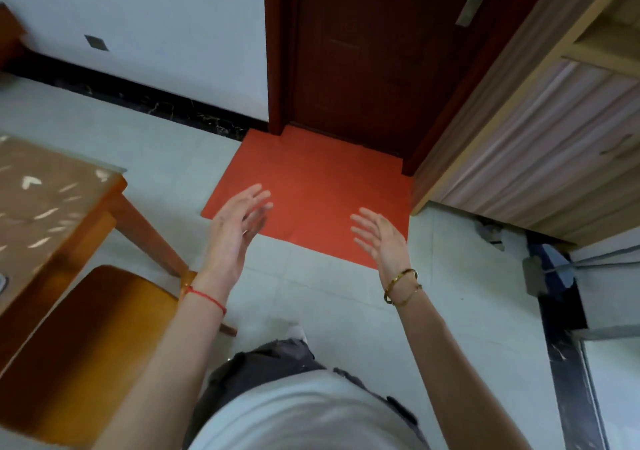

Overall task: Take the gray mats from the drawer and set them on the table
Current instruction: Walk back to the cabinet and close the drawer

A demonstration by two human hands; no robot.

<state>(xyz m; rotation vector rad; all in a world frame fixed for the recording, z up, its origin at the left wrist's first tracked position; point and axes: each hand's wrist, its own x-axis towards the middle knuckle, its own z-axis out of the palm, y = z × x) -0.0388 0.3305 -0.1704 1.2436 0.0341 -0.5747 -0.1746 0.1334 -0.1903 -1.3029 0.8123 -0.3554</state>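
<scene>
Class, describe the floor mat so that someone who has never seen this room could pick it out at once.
Find the dark brown door in the far wall. At its foot, on the pale tiled floor, lies the mat, between the wooden table on the left and the striped cabinet on the right. It is a flat orange-red rectangle, unlike the wooden furniture beside it.

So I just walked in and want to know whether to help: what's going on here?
A person stands facing a dark door, with the left hand and right hand held out in front, both open and holding nothing, above a red floor mat. No gray mat is in view. The drawer cabinet on the right looks closed, and the table sits on the left, so the fetching seems not yet begun.
</scene>
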